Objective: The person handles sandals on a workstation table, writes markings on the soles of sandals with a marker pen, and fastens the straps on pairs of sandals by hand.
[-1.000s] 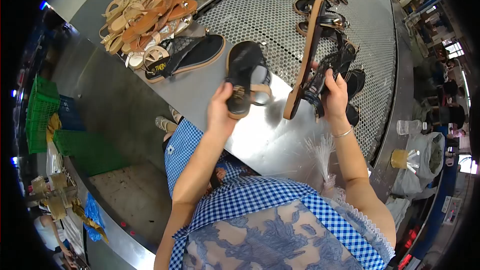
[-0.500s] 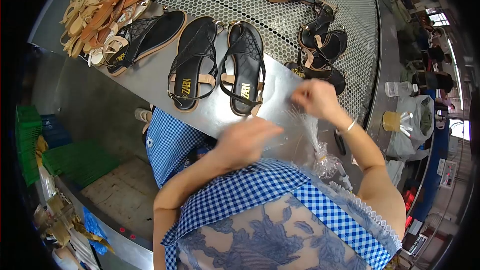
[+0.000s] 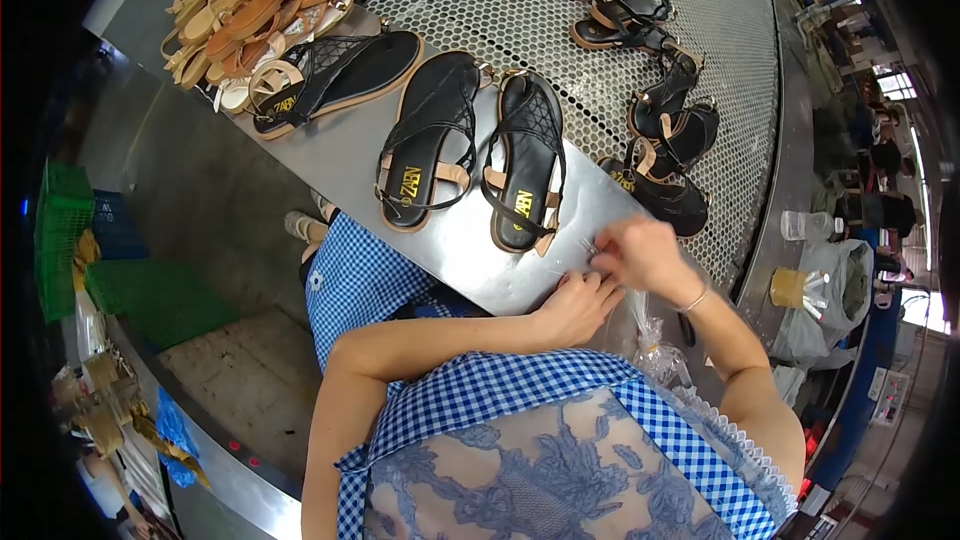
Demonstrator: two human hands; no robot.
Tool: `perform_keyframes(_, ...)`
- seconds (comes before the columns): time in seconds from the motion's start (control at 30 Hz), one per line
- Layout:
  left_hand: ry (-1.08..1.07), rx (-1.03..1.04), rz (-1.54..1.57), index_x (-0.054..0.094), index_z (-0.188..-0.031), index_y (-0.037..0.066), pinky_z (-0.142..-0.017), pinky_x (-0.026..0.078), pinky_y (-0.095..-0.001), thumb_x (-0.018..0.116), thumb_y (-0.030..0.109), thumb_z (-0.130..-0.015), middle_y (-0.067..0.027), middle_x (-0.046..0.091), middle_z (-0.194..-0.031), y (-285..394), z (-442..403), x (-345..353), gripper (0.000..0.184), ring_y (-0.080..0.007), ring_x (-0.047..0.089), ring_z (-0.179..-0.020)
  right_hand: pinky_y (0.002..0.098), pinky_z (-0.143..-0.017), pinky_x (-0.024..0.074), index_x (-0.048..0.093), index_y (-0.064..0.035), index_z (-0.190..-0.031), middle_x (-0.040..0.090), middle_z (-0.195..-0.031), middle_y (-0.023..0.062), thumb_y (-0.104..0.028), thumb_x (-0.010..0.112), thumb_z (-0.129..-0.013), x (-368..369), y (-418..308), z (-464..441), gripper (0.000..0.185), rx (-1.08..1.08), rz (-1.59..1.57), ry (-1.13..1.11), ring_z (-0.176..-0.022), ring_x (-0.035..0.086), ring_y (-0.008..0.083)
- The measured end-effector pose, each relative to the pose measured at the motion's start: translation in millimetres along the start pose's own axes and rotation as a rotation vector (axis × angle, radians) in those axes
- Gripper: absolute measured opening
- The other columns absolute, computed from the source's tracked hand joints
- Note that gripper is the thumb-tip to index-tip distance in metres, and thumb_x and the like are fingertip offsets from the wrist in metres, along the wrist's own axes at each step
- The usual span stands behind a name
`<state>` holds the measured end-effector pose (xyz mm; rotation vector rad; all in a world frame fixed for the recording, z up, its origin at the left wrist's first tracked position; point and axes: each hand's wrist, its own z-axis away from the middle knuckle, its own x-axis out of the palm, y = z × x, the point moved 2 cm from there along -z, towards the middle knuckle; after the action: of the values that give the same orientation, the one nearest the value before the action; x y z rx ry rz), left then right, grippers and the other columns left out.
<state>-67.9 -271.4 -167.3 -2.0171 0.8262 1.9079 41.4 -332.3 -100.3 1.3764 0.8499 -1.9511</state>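
My right hand (image 3: pixel 645 258) is closed at the fingertips over the metal table edge, with thin clear strands (image 3: pixel 588 246) showing at the tips. Close beside it, my left hand (image 3: pixel 578 308) has its fingers bent together; whatever is between them is hidden. Below the hands lies a bundle of clear plastic strands (image 3: pixel 638 308), gathered in a clear plastic wrap (image 3: pixel 660 352). Just beyond my hands, a black sandal (image 3: pixel 525 160) and a second black sandal (image 3: pixel 428 145) lie sole down, side by side, their heels toward me.
Another black sandal (image 3: pixel 345 80) rests at the left, beside a pile of tan and brown sandals (image 3: pixel 265 5). More black sandals (image 3: pixel 670 190) line the perforated conveyor (image 3: pixel 480 15). A yellowish container (image 3: pixel 788 287) and a plastic bag (image 3: pixel 835 285) are at right. Green crates (image 3: pixel 150 305) stand lower left.
My left hand has moved right, up beside my right hand. My right hand has come down slightly. The view has shifted, so the sandals appear farther right.
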Motion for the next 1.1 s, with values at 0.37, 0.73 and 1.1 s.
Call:
perform_keyframes(0.37,0.032,0.017,-0.036,0.045,-0.124,0.007,-0.057,0.042,-0.0287,0.048,0.026,-0.08,-0.0139,0.04,-0.128,1.3,-0.4,5.2,0.048,-0.0174,0.049,-0.08,0.0257,-0.059,0.0455,0.066,-0.0041,-0.076,0.062,-0.071,0.0059,-0.01,0.07,-0.07,10.7,24.9,2.2,0.009,0.144,-0.713,-0.129,-0.066,0.058,0.014)
perform_keyframes(0.73,0.149,0.081,0.458,0.049,-0.119,0.005,-0.056,0.045,-0.0265,0.05,0.026,-0.085,-0.0132,0.048,-0.123,-19.5,3.5,-21.3,0.041,-0.0166,0.055,-0.065,0.0275,-0.073,0.0397,0.064,-0.0015,-0.083,0.055,-0.105,0.0118,-0.012,0.064,-0.076,-93.7,0.2,-31.9,0.013,-0.329,-0.908,0.748,-0.087,0.049,0.0185)
perform_keyframes(1.1,0.941,-0.497,2.474,0.048,-0.084,0.009,-0.042,0.024,-0.0192,0.038,0.036,-0.093,-0.0015,0.051,-0.075,-98.7,67.9,-98.3,0.031,-0.0045,0.033,-0.05,0.0359,-0.071,0.0414,0.067,-0.0118,-0.073,0.062,-0.088,0.0077,-0.03,0.069,-0.07,-61.6,-64.1,-14.8,0.019,-0.805,-0.679,0.452,-0.084,0.05,0.0268)
